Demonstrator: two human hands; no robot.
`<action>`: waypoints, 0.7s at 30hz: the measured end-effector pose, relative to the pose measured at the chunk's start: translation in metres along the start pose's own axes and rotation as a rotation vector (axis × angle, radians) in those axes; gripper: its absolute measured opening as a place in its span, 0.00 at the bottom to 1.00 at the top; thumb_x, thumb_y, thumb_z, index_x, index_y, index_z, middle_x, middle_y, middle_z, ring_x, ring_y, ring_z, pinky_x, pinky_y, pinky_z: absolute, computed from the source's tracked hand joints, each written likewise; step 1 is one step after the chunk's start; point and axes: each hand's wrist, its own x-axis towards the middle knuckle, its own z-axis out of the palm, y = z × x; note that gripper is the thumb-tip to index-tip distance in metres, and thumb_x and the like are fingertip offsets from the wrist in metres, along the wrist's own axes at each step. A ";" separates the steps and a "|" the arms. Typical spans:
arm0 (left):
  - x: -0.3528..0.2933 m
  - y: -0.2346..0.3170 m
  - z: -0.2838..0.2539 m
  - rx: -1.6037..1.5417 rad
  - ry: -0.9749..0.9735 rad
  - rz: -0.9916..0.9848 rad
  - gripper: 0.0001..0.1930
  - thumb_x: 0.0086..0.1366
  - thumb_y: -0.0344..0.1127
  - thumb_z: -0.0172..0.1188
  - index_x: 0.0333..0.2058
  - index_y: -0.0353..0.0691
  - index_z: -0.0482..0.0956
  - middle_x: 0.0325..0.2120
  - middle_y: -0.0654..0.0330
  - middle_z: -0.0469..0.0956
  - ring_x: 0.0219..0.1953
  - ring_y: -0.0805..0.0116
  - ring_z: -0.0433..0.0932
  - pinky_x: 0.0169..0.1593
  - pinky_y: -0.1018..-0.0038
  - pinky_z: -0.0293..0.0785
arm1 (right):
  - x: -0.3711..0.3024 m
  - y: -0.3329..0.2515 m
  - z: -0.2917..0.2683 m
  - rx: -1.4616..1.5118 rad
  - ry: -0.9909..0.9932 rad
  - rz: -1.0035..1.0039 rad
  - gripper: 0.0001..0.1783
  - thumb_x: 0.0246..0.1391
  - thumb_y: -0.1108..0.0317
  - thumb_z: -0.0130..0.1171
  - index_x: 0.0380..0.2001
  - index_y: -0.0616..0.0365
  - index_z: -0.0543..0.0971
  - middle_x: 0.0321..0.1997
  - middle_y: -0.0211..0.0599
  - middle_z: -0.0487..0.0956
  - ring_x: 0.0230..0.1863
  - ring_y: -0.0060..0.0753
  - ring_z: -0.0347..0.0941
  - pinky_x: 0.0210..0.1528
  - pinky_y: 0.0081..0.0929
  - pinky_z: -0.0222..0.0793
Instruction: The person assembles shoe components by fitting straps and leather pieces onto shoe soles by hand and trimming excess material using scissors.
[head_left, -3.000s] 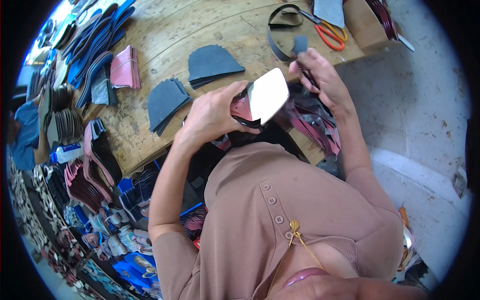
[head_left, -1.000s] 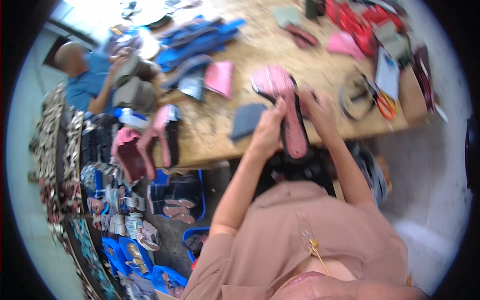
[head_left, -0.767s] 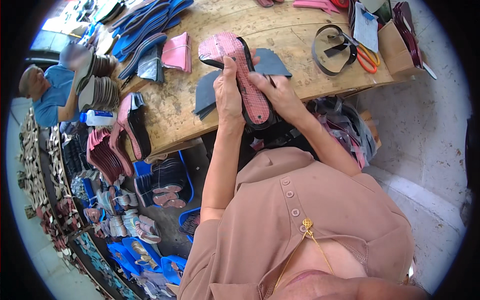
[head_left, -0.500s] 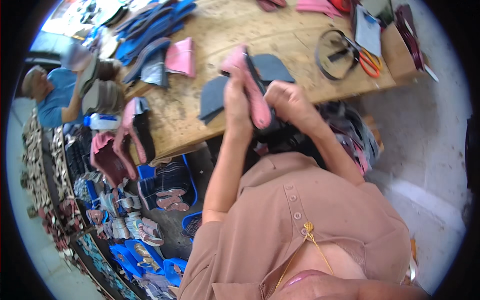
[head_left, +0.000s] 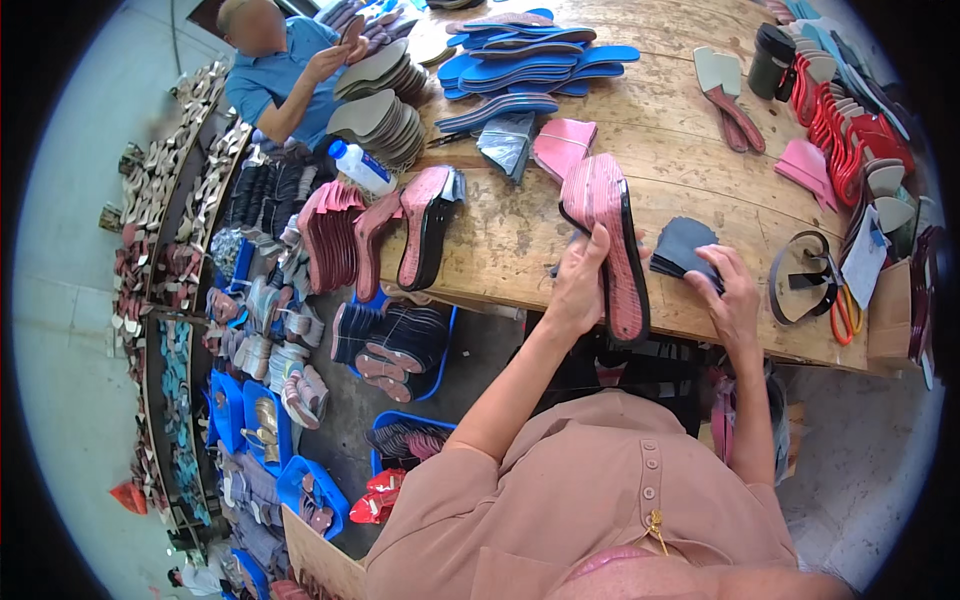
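At the front edge of the workbench [head_left: 680,140], the left hand [head_left: 578,290] is clamped on a pink, black-edged sole [head_left: 622,262], thumb on the upper face; the sole's narrow end projects past that edge. The right hand [head_left: 735,295] is at the stack of dark grey pieces [head_left: 685,243] near the same edge, fingers bent; whether they pinch a piece cannot be told. Caution: a loosened left grip could drop the sole off the workbench; thin, overlapping pieces may shift together if brushed. The left fingertips are concealed beneath the sole; the right palm is out of view.
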 end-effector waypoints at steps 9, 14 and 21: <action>-0.015 -0.020 -0.002 -0.047 -0.042 -0.212 0.15 0.61 0.34 0.55 0.44 0.30 0.74 0.35 0.55 0.80 0.36 0.66 0.79 0.44 0.71 0.76 | 0.028 0.046 -0.011 -0.421 -0.247 -0.262 0.14 0.42 0.72 0.66 0.34 0.57 0.76 0.35 0.37 0.71 0.40 0.42 0.70 0.41 0.36 0.68; -0.004 -0.048 0.002 -0.246 -0.161 -0.253 0.21 0.61 0.42 0.62 0.47 0.33 0.73 0.40 0.53 0.79 0.39 0.64 0.80 0.47 0.68 0.77 | 0.033 0.059 -0.019 -0.346 -0.273 -0.244 0.13 0.42 0.72 0.66 0.34 0.58 0.76 0.35 0.38 0.73 0.41 0.44 0.71 0.42 0.36 0.68; 0.006 -0.072 0.029 -0.093 -0.067 -0.257 0.18 0.60 0.40 0.66 0.46 0.40 0.74 0.39 0.69 0.77 0.39 0.80 0.74 0.47 0.78 0.71 | 0.040 0.069 -0.015 -0.357 -0.221 -0.434 0.12 0.40 0.75 0.64 0.31 0.62 0.76 0.32 0.41 0.76 0.36 0.44 0.74 0.39 0.34 0.71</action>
